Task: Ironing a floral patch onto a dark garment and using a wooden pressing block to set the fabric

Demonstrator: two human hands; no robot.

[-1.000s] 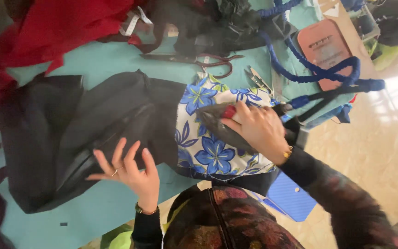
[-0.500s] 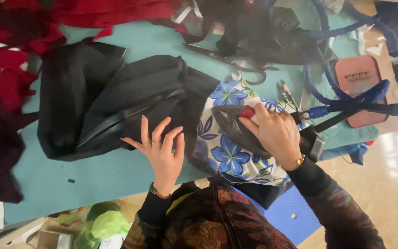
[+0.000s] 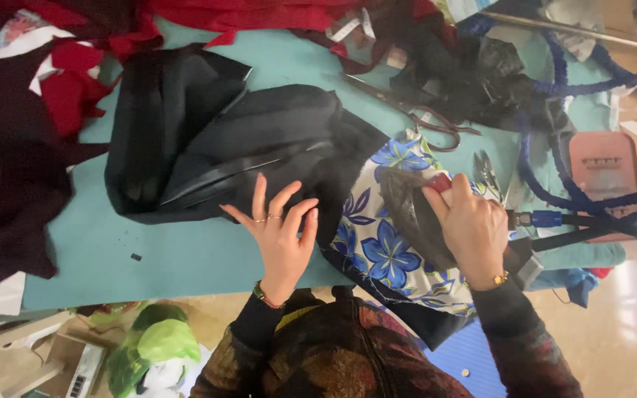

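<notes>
Head view shows us partway through pressing: our right hand [image 3: 473, 228] grips the iron [image 3: 416, 214] on the floral pad [image 3: 385, 250], our left hand [image 3: 280, 230] lies spread flat on the black garment [image 3: 215, 147] just left of it, mostly still rumpled.

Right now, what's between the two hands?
In the head view, the flowered blue-and-white cloth lies between the left hand and the right hand, along with the edge of the black fabric under the left fingers.
</notes>
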